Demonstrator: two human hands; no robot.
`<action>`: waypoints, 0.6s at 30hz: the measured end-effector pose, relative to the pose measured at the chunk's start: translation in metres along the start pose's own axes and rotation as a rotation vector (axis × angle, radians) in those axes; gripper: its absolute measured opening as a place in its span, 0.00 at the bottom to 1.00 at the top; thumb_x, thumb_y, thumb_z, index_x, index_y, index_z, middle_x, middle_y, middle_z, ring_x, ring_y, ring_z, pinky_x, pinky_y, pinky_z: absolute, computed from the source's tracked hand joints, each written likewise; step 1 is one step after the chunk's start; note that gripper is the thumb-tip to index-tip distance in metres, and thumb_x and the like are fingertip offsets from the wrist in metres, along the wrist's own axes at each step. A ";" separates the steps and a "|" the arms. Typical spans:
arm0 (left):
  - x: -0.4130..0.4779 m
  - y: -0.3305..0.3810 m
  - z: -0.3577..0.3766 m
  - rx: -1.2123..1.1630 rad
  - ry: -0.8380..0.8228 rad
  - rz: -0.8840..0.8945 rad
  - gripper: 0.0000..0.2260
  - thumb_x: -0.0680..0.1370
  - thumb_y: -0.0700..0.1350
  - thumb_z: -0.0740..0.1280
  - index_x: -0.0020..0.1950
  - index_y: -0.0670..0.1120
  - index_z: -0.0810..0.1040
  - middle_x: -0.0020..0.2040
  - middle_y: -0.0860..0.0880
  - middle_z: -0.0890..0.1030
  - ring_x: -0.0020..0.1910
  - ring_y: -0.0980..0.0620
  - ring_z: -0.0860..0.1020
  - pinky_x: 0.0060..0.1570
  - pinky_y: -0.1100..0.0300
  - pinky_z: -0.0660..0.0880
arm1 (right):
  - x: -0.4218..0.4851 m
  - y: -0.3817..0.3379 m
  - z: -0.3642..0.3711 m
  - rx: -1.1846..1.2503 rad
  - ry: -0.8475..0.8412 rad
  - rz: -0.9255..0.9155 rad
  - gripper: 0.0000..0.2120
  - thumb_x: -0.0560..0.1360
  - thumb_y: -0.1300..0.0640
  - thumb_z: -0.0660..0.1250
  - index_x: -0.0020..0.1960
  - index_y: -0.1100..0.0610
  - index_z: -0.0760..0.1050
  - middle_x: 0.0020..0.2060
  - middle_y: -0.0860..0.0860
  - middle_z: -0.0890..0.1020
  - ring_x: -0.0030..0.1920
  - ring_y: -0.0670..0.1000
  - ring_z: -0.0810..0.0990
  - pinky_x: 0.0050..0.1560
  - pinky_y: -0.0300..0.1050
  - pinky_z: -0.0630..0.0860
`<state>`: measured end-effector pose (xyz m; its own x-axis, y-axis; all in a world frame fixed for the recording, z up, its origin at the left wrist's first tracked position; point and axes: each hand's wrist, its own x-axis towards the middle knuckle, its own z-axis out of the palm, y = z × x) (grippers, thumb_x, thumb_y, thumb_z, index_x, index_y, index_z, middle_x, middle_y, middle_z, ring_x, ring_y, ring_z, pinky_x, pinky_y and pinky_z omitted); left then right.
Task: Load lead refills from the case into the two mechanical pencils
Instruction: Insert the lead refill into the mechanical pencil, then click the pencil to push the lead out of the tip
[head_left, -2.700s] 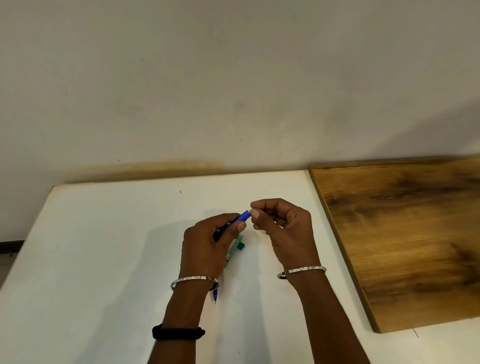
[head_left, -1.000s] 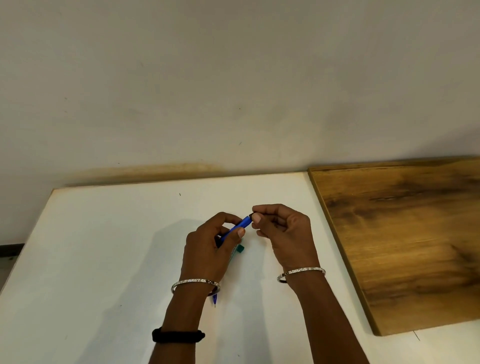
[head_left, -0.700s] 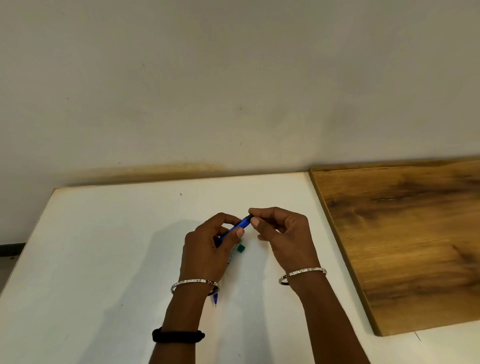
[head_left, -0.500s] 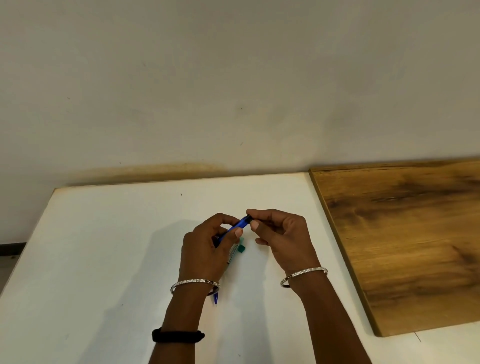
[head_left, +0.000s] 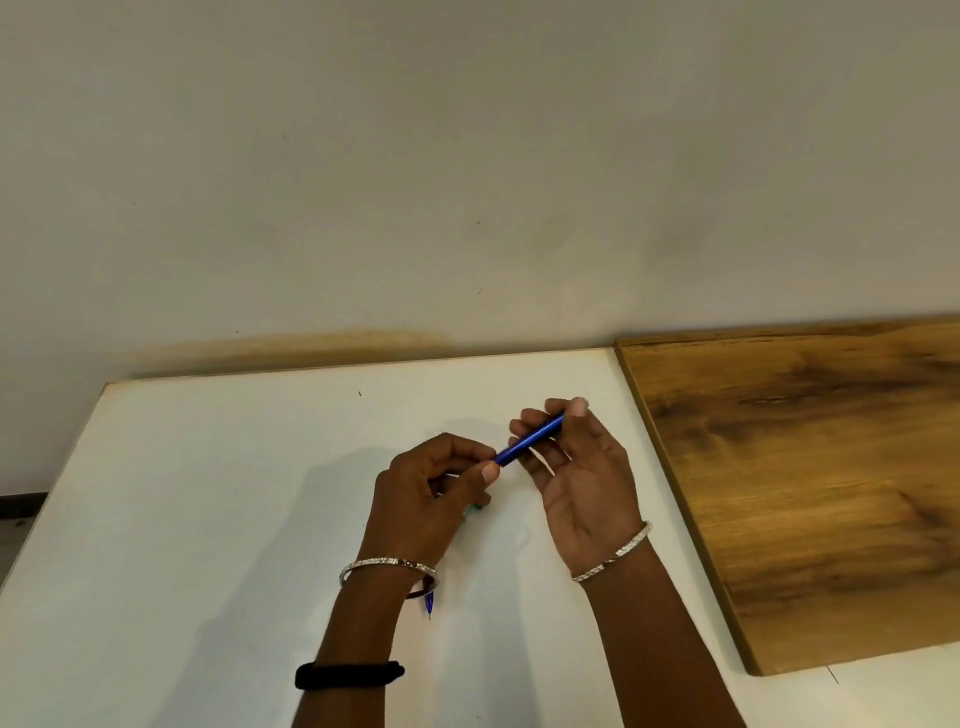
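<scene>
My right hand (head_left: 576, 483) grips a blue mechanical pencil (head_left: 530, 440) that slants up to the right above the white table (head_left: 208, 493). My left hand (head_left: 431, 499) pinches the lower left end of that pencil with thumb and forefinger. Below my left hand a green bit of the lead case (head_left: 475, 510) shows on the table; the rest of the case is hidden. The tip of a second blue pencil (head_left: 429, 604) pokes out from under my left wrist. No lead is visible.
A brown wooden board (head_left: 810, 483) lies on the table just right of my right hand. A bare wall stands behind the table's far edge. Bangles are on both wrists and a black band on my left forearm.
The blue pencil has shifted up and to the right, out of my left fist and into my right hand. My left hand now holds only its lower end.
</scene>
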<state>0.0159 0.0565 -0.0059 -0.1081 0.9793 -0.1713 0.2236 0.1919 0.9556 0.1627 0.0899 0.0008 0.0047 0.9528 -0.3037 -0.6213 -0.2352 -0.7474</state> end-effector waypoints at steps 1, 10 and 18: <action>-0.001 0.000 -0.002 -0.022 -0.050 -0.022 0.04 0.72 0.47 0.72 0.46 0.51 0.83 0.38 0.51 0.86 0.34 0.53 0.84 0.32 0.64 0.78 | 0.000 -0.003 -0.003 0.147 0.014 0.024 0.12 0.80 0.51 0.60 0.46 0.59 0.76 0.37 0.55 0.81 0.41 0.56 0.83 0.50 0.53 0.82; -0.004 -0.001 -0.006 -0.154 -0.361 -0.121 0.05 0.74 0.43 0.70 0.48 0.48 0.85 0.44 0.48 0.87 0.35 0.50 0.84 0.25 0.65 0.73 | 0.000 -0.018 -0.028 0.619 -0.074 0.049 0.19 0.78 0.44 0.54 0.33 0.54 0.65 0.22 0.47 0.60 0.24 0.47 0.55 0.28 0.41 0.59; -0.005 0.003 -0.009 -0.200 -0.416 -0.108 0.07 0.74 0.47 0.70 0.50 0.50 0.85 0.46 0.48 0.87 0.33 0.53 0.83 0.21 0.67 0.69 | 0.001 -0.024 -0.023 0.630 0.013 0.030 0.15 0.77 0.53 0.50 0.34 0.54 0.66 0.18 0.47 0.59 0.22 0.47 0.50 0.24 0.38 0.55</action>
<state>0.0086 0.0516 -0.0004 0.2860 0.9050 -0.3149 0.0373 0.3178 0.9474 0.1960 0.0919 0.0050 -0.0127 0.9440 -0.3296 -0.9635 -0.0997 -0.2483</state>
